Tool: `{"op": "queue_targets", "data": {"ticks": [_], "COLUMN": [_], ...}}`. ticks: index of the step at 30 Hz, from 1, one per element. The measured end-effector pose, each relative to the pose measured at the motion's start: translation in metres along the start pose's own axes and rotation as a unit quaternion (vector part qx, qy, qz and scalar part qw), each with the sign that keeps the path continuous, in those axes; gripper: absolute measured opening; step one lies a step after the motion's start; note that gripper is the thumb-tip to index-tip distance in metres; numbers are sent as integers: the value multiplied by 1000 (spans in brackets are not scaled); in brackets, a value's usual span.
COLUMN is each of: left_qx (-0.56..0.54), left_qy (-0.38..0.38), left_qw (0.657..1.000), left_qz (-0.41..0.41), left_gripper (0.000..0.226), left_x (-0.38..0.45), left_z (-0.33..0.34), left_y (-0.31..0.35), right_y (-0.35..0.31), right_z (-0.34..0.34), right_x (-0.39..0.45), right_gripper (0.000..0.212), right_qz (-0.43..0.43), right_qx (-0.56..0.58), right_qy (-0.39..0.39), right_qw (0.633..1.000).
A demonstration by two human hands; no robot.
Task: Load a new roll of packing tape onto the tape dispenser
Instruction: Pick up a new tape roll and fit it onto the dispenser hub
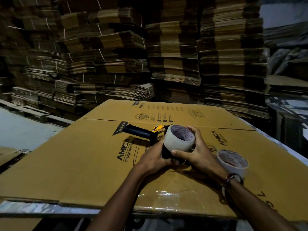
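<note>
A tape dispenser (141, 133) with a dark handle and yellow bracket lies on a flattened cardboard box (83, 164). A clear roll of packing tape (173, 141) sits over the dispenser's black hub. My right hand (198, 150) grips that roll, fingers over its top rim and thumb on its near side. My left hand (156, 157) holds the dispenser's black body just under the roll. The hub is mostly hidden by the roll and my hands.
A second roll of clear tape (233, 162) stands on the cardboard to the right, beside my right wrist. Tall stacks of flattened cartons (166, 55) fill the background. A strip of clear film (180, 197) lies near the cardboard's front edge.
</note>
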State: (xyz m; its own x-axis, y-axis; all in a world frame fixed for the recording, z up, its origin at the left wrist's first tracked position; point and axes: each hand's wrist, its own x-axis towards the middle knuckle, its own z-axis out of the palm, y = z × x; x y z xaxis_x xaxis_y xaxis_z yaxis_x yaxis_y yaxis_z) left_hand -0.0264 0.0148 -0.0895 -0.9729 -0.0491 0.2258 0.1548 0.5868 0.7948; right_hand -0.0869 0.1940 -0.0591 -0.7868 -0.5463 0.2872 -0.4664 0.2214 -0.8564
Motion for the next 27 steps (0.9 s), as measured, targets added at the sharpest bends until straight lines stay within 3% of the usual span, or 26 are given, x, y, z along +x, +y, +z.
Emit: {"op": "queue_targets", "data": {"ticks": [10,15,27], "left_qx": [-11,-12,-31], "left_qy": [6,15,9], "left_qw": [1000,1000,999], "left_qz": [-9,-3,-3], "left_gripper": [92,85,83], "left_x": [3,3,0], "left_z": [0,3,3], "left_y": [-5,-5,-5], "right_y": [3,2,3], "right_z": [0,8,14], "right_x": [2,-1,3], "right_gripper": [111,106,117], "right_qz": [-9,-21,13], "right_qx": [-24,-52,-104], "right_qy": [4,47,80], "right_qw": [1000,997,991]}}
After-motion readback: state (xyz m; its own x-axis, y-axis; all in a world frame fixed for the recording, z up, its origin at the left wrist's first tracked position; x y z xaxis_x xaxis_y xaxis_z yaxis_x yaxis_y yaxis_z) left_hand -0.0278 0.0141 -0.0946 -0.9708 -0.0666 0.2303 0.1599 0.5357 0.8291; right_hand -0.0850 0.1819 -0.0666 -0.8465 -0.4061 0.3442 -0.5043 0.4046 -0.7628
